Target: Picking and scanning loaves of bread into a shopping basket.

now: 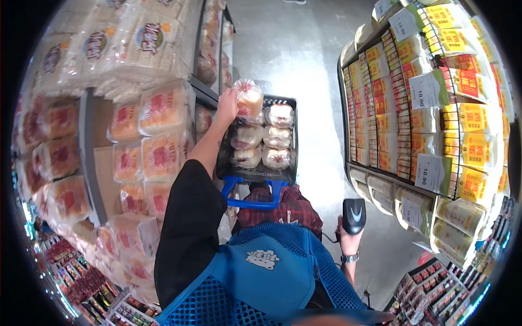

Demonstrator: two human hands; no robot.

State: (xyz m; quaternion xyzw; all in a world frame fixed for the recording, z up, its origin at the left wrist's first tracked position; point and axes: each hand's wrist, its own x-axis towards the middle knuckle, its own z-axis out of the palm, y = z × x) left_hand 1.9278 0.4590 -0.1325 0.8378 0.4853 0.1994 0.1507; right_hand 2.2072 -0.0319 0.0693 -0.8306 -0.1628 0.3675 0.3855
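My left hand [228, 103] grips the side of a plastic-wrapped loaf of bread [248, 99] over the far left part of a black shopping basket [295, 171]. Beneath and nearer to me, several wrapped round breads [278, 137] lie in two columns inside the basket. A blue handle [253, 205] stands at its near end, close to my legs. Off to the right, my right hand [350, 240] is closed around a black handheld barcode scanner [353, 216], held apart from the basket.
Shelves of packaged bread [159, 110] rise close on the left, with bagged goods [138, 45] stacked above. A wire rack of yellow and red packets [473, 150] with price tags [428, 90] stands on the right. Grey floor [318, 81] runs between them.
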